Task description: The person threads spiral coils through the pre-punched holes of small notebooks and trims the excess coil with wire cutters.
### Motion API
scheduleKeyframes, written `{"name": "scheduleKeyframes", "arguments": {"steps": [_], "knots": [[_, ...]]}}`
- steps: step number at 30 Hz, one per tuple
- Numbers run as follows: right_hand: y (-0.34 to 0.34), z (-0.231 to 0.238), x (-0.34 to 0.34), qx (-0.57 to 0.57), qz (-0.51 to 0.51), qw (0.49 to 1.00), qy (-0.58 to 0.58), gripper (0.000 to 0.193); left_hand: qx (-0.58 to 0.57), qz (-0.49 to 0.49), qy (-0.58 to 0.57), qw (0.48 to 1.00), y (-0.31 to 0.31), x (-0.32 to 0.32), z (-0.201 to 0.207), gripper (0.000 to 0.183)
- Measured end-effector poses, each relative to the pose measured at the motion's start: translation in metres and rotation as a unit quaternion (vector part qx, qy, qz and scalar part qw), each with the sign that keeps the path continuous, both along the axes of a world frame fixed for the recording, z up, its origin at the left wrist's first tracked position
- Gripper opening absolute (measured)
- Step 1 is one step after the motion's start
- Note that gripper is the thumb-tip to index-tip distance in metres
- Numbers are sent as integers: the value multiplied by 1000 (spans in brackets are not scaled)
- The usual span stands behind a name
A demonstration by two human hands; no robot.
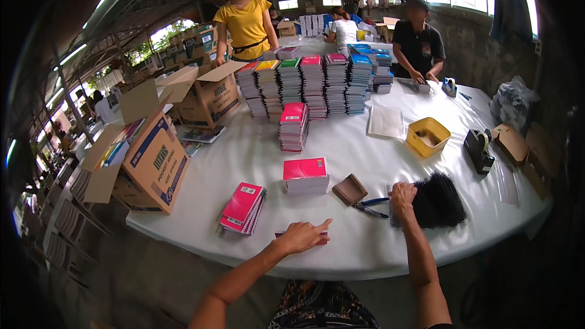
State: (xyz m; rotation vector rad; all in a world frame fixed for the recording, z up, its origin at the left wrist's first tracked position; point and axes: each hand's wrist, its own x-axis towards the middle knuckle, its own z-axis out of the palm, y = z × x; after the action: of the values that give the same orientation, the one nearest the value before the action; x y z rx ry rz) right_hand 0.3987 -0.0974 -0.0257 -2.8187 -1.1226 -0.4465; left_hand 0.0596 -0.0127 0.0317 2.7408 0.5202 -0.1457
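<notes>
My left hand (301, 237) lies over a small pink notebook (322, 240) near the front edge of the table, its index finger stretched to the right. The hand covers most of that notebook. My right hand (403, 197) is closed at the left side of a pile of black spiral binding coils (437, 201), fingertips pinched on a coil there. Between the hands lie blue-handled pliers (370, 206) and a small brown tray (350, 189). A short stack of pink notebooks (304, 176) stands ahead of my left hand, and spiral-bound pink notebooks (242, 206) sit to its left.
Tall notebook stacks (314, 85) stand across the white table (359, 250). Open cardboard boxes (155, 170) occupy the left. On the right are a yellow tub (428, 136), a black tape dispenser (479, 151) and a clear plastic sheet (386, 122). Several people work beyond.
</notes>
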Motion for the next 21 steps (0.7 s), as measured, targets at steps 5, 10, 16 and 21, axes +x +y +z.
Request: {"name": "scheduleKeyframes", "arguments": {"steps": [5,10,16,21], "knots": [[18,-5,-6,-47,10,995,87,14,5,7,-10,1000,-1,-7,-4,62],[6,-19,7,29,71,996,51,18,42,16,-57,997,-1,-15,-4,59],[-8,-21,8,47,100,993,34,22,93,187,-233,950,38,-102,128,36],[-3,-35,10,89,122,987,-51,16,381,282,-413,777,92,-211,236,41]]}}
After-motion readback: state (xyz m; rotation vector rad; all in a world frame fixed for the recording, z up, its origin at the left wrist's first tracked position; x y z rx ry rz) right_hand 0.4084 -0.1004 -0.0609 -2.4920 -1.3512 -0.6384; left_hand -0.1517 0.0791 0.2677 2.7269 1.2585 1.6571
